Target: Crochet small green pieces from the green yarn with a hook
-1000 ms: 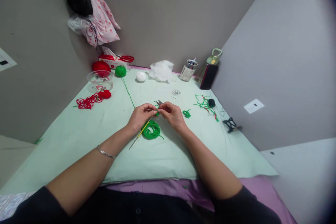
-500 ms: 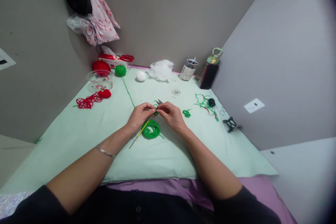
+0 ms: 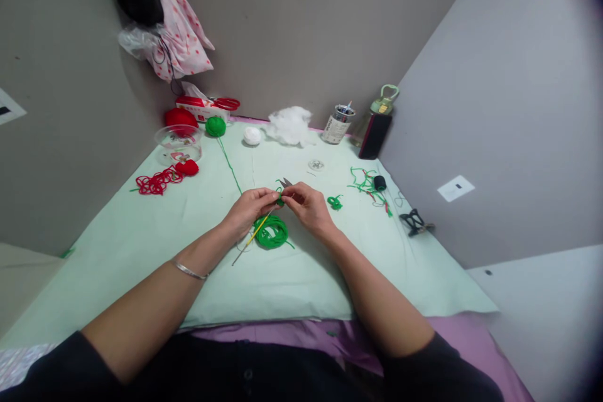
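Note:
Over the middle of the table my left hand [image 3: 250, 206] pinches a small piece of green yarn work [image 3: 280, 199]. My right hand [image 3: 308, 206] meets it there, its thumb and forefinger closed at the same piece; whatever else they grip is too small to make out. A yellow-handled crochet hook [image 3: 258, 230] slants down from below my left fingers. Beneath the hands lies a coil of green yarn [image 3: 272, 232]. The dark tips of scissors [image 3: 285, 183] show just beyond the fingertips. A green strand runs from a green ball [image 3: 215, 126] toward my left hand.
Red yarn [image 3: 153, 184], a clear plastic tub [image 3: 179, 149] and a tissue box [image 3: 200, 110] are at the left. White stuffing [image 3: 289, 125], a tin [image 3: 338, 125] and a bottle [image 3: 384, 103] line the back. Yarn scraps [image 3: 365, 183] and a black clip [image 3: 414, 223] lie at the right.
My left hand has lowered slightly and its fingers have shifted, so more of the green piece shows between the hands. My right hand has hardly moved.

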Demonstrator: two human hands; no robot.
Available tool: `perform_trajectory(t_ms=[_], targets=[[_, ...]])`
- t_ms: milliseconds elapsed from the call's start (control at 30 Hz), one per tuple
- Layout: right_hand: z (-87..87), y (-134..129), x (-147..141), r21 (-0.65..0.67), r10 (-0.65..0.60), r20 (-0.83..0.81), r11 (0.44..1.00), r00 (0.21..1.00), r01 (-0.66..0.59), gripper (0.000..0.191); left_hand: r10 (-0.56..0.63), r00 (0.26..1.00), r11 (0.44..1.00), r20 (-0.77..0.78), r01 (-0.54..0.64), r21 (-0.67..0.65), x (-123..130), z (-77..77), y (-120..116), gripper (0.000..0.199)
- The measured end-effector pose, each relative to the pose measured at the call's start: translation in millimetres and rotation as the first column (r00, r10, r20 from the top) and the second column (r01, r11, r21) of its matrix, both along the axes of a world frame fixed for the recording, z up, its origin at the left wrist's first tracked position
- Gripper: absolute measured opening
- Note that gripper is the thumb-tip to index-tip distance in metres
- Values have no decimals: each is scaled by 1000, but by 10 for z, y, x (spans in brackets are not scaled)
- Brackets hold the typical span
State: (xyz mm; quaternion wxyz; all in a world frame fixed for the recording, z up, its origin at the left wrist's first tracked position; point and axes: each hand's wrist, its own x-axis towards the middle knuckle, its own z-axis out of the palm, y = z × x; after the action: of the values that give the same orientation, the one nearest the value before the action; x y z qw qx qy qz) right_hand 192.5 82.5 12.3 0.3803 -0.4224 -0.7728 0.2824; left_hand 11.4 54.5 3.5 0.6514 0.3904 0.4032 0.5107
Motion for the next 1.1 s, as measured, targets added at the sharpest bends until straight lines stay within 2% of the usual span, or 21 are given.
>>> perform_trajectory(t_ms=[400,700,833,1100], targets=[[40,-33,1,59,13,87,998,996,-18,14,54,997,999,-55,-54,8,1,-13,-6,42],[7,-20,8,48,-52,67,998,996,48,16,62,997,998,-52,-62,-15,-4,-16,18,48],[23,-35,2,43,-42,59,998,997,39,15,64,996,998,-54,-65,-12,-1,-13,15,50],[54,-64,-41,23,-21,70,1000,997,19,10,76,991,997,-114,-73,25,-2,7,-20,40]])
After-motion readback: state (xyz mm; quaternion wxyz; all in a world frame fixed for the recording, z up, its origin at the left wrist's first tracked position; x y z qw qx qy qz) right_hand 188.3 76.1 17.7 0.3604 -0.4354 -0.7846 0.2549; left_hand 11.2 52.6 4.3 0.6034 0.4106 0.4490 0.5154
